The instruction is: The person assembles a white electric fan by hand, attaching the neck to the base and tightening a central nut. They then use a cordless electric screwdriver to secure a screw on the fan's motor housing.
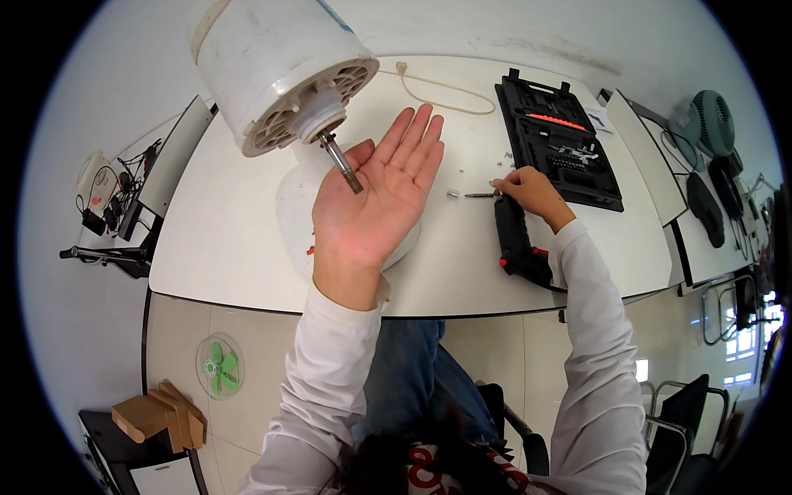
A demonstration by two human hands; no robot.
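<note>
My left hand (381, 194) is raised palm up over the white table (247, 239), fingers spread, holding nothing. Just above it stands a white fan motor housing (272, 62) with a metal shaft (341, 163) that points down toward my palm. My right hand (528, 191) rests on the table and pinches a thin metal screwdriver bit (480, 195). A small silver socket (452, 195) lies just left of the bit. A black cordless screwdriver with red trim (516, 239) lies under my right wrist.
An open black tool case with bits (557, 140) sits at the table's far right. A beige cord (445, 92) loops across the far side. A green fan (219, 365) and wooden blocks (157, 412) lie on the floor. Fan parts (705, 124) rest on the neighbouring table.
</note>
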